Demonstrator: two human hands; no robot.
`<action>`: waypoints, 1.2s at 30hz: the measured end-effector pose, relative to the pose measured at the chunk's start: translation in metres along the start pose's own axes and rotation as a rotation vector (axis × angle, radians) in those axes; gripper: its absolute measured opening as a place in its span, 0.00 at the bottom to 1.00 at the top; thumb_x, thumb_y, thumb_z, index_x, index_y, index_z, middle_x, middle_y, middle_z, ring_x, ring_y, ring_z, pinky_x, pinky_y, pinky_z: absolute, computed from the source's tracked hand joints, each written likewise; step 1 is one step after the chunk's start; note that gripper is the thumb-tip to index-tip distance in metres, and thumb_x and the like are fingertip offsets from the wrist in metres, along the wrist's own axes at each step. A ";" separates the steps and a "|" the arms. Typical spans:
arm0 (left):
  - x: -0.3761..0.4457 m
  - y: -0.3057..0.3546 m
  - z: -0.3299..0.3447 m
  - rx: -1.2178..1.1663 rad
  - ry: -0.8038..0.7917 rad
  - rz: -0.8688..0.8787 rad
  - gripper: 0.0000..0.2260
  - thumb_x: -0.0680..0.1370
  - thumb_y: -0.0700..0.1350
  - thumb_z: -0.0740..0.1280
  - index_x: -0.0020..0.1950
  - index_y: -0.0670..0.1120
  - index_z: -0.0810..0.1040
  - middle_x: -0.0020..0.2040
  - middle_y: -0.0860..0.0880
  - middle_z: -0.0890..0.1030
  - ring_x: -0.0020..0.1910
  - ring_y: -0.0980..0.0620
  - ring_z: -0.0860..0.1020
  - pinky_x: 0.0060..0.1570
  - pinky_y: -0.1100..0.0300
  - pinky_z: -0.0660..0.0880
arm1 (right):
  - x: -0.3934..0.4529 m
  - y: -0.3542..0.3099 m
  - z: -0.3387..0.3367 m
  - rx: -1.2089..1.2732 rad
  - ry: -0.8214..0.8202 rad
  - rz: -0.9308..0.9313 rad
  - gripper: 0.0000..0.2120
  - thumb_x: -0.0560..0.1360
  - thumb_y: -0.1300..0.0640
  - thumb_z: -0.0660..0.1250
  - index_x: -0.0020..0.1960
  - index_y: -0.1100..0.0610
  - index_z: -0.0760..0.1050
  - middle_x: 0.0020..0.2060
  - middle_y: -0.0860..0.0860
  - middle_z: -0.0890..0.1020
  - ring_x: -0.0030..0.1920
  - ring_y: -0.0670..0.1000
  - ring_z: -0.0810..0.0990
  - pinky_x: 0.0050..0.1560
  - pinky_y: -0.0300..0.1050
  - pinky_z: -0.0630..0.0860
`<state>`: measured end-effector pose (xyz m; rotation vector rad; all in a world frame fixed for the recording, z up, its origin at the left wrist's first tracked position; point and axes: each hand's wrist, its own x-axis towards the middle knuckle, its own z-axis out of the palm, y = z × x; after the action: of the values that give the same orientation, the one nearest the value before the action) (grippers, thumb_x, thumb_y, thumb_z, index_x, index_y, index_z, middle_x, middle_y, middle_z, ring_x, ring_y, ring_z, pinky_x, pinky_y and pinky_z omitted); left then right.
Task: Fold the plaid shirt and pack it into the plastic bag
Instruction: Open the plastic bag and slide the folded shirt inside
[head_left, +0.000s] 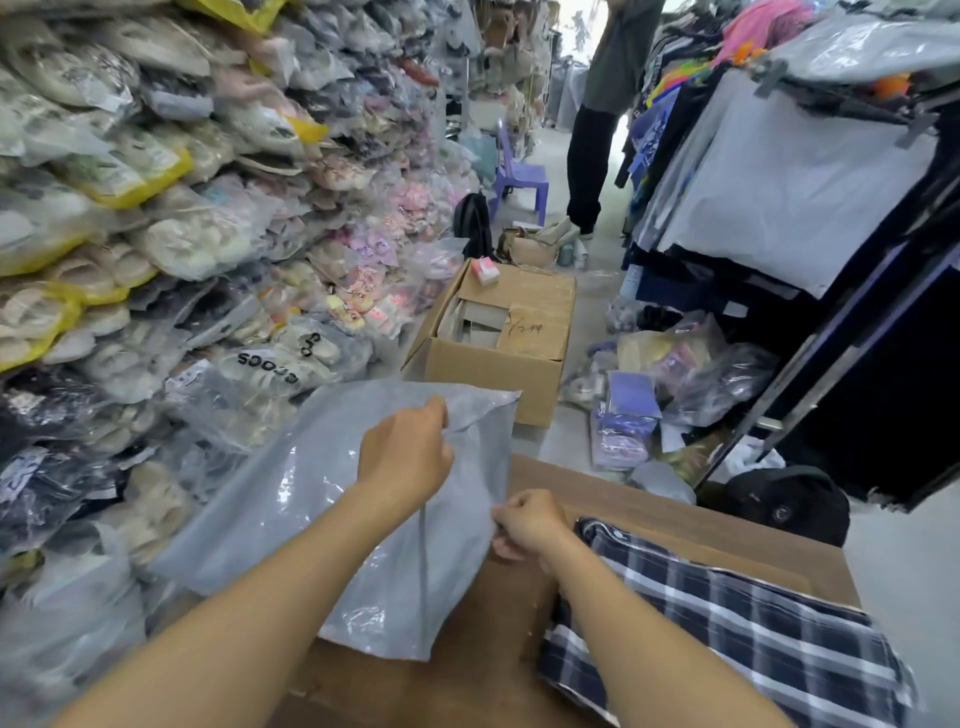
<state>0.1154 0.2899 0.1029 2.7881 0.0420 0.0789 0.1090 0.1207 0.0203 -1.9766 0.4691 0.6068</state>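
- left hand (406, 453) closed, pinching the upper edge of the plastic bag (322, 519) — holds it up off the table (691, 525)
- right hand (527, 524) also closed, gripping the bag's near right edge, just below and right of the left hand
- bag is grey, semi-opaque, hangs slanted between the two hands; lower corner droops down toward the tabletop between the forearms
- plaid shirt (727, 639) lies folded flat on the table, right of the right forearm — forearm crosses its near-left corner; not in the bag
- open cardboard box (493, 358) on the floor beyond the left hand, past the bag's top edge
- wall of bagged shoes (156, 234) stacked to the left of the left hand
- a person standing (597, 130) far ahead of both hands, next to a purple chair (519, 176)
- clothes rack (805, 182) off to the right of the right hand
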 end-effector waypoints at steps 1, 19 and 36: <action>-0.006 0.002 0.008 0.010 -0.021 0.019 0.09 0.75 0.41 0.62 0.55 0.48 0.72 0.47 0.45 0.83 0.47 0.39 0.79 0.38 0.53 0.72 | -0.004 0.001 -0.005 -0.086 -0.061 -0.038 0.12 0.79 0.62 0.66 0.38 0.58 0.71 0.33 0.57 0.78 0.23 0.52 0.78 0.21 0.41 0.72; -0.053 0.016 0.078 0.011 -0.178 0.011 0.13 0.77 0.38 0.61 0.58 0.49 0.77 0.52 0.48 0.83 0.48 0.44 0.81 0.45 0.53 0.78 | -0.023 0.065 -0.067 -1.466 -0.191 -0.666 0.15 0.77 0.66 0.65 0.64 0.61 0.75 0.61 0.60 0.76 0.56 0.64 0.80 0.49 0.57 0.76; -0.065 0.029 0.074 -0.175 -0.135 -0.032 0.10 0.79 0.44 0.64 0.55 0.53 0.81 0.51 0.53 0.84 0.44 0.49 0.82 0.44 0.54 0.79 | -0.011 0.057 -0.003 -1.084 0.029 -1.072 0.08 0.68 0.65 0.73 0.47 0.59 0.82 0.45 0.57 0.80 0.39 0.60 0.77 0.34 0.48 0.63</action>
<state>0.0557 0.2349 0.0406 2.6099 0.0444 -0.1082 0.0685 0.0935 -0.0117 -2.7786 -1.1158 0.0814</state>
